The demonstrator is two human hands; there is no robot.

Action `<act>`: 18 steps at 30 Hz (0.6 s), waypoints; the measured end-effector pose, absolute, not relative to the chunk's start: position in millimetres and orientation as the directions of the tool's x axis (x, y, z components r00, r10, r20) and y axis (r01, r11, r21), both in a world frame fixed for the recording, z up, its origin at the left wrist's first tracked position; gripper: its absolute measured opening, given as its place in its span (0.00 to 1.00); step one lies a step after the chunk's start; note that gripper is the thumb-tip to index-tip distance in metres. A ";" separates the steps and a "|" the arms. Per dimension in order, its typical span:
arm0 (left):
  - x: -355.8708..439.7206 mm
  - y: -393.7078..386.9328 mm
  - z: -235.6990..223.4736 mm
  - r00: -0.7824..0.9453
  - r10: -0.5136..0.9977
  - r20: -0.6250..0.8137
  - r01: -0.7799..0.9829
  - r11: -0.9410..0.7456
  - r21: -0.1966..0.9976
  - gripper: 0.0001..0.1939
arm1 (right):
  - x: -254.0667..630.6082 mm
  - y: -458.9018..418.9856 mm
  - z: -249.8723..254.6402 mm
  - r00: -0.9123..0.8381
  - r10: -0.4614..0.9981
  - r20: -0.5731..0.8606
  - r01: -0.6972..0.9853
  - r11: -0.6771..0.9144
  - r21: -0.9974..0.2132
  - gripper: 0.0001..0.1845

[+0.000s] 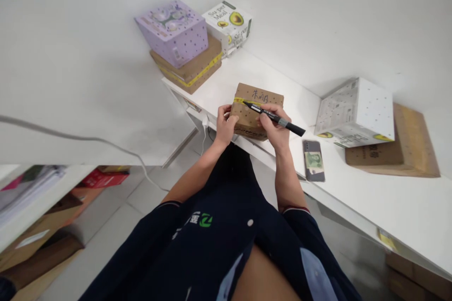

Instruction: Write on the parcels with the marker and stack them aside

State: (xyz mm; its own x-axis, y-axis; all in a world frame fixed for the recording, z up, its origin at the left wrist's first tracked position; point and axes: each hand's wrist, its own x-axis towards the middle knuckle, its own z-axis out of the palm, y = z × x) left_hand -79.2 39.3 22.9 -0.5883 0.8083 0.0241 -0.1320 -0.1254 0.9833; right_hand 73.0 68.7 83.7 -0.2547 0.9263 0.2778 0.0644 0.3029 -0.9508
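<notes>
A small brown cardboard box [260, 96] with yellow tape and dark handwriting on top sits on the white table [388, 197] right in front of me. My left hand [225, 124] grips its near left corner, fingers curled round the edge. My right hand [277, 131] is closed on a black marker [275, 117]. The marker's tip rests on the box's top by the yellow tape.
At the far left a purple box [173, 30] lies on a taped brown box [192, 68], beside a white avocado-print box [229, 23]. To the right stand a white dotted box [356, 113], a flat brown carton [406, 146] and a phone [313, 160]. Cartons lie on the floor at left.
</notes>
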 end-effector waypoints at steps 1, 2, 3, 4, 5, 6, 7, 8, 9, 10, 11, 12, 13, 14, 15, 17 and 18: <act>-79.3 39.3 22.5 -0.585 0.811 0.028 -0.135 -0.131 0.982 0.16 | 72.4 68.6 82.8 -0.264 0.925 0.273 0.080 0.303 -0.950 0.16; -79.4 39.5 22.0 -0.581 0.813 0.030 -0.143 -0.139 0.980 0.16 | 72.1 68.6 81.7 -0.271 0.923 0.273 0.090 0.307 -0.948 0.15; -79.5 39.8 21.4 -0.578 0.815 0.031 -0.155 -0.148 0.977 0.16 | 71.9 68.7 80.4 -0.274 0.921 0.276 0.095 0.312 -0.945 0.14; -79.5 40.1 20.9 -0.576 0.817 0.031 -0.169 -0.157 0.973 0.16 | 71.7 68.9 78.9 -0.274 0.919 0.283 0.097 0.319 -0.943 0.13; -79.5 40.4 20.3 -0.577 0.816 0.031 -0.182 -0.165 0.969 0.17 | 71.6 69.2 77.6 -0.278 0.915 0.291 0.099 0.329 -0.939 0.12; -79.5 40.6 19.8 -0.576 0.817 0.028 -0.193 -0.170 0.966 0.17 | 71.6 69.5 76.4 -0.285 0.911 0.299 0.102 0.339 -0.935 0.12; -79.5 40.8 19.4 -0.575 0.818 0.025 -0.201 -0.171 0.965 0.17 | 71.5 69.8 75.6 -0.297 0.905 0.303 0.104 0.347 -0.932 0.11; -79.6 40.7 19.0 -0.574 0.819 0.023 -0.205 -0.171 0.964 0.17 | 71.5 70.1 75.0 -0.309 0.901 0.305 0.105 0.351 -0.930 0.11; -79.7 40.6 18.8 -0.573 0.819 0.023 -0.206 -0.171 0.963 0.17 | 71.5 70.2 74.6 -0.320 0.898 0.304 0.105 0.352 -0.930 0.10; -79.8 40.4 18.6 -0.572 0.820 0.024 -0.206 -0.172 0.963 0.17 | 71.5 70.3 74.4 -0.329 0.895 0.300 0.106 0.351 -0.930 0.10; -79.9 40.1 18.4 -0.569 0.822 0.028 -0.205 -0.175 0.963 0.17 | 71.6 70.3 74.4 -0.336 0.894 0.295 0.109 0.348 -0.931 0.10; -80.1 39.8 18.2 -0.569 0.822 0.034 -0.203 -0.180 0.962 0.17 | 71.6 70.3 74.4 -0.341 0.894 0.292 0.111 0.346 -0.931 0.11; -80.2 39.6 17.9 -0.569 0.821 0.041 -0.200 -0.186 0.962 0.17 | 71.7 70.2 74.6 -0.347 0.893 0.288 0.114 0.345 -0.932 0.11; -80.3 39.4 17.7 -0.570 0.820 0.046 -0.198 -0.191 0.962 0.16 | 71.8 70.0 75.0 -0.355 0.891 0.283 0.118 0.343 -0.932 0.11; -80.4 39.3 17.4 -0.570 0.820 0.048 -0.195 -0.192 0.962 0.16 | 71.9 69.9 75.5 -0.366 0.888 0.278 0.124 0.342 -0.931 0.11; -80.6 39.3 17.0 -0.567 0.822 0.047 -0.187 -0.185 0.965 0.17 | 72.3 69.8 76.6 -0.387 0.882 0.268 0.140 0.344 -0.929 0.10; -80.7 39.4 17.0 -0.564 0.825 0.045 -0.183 -0.178 0.967 0.17 | 72.4 69.8 76.9 -0.393 0.880 0.265 0.149 0.346 -0.926 0.10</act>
State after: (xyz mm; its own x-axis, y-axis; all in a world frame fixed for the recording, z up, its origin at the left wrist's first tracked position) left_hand -80.7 39.4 17.0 -0.5637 0.8248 0.0449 -0.1833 -0.1779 0.9668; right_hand 72.4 69.8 76.9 -0.3932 0.8804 0.2651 0.1493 0.3456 -0.9264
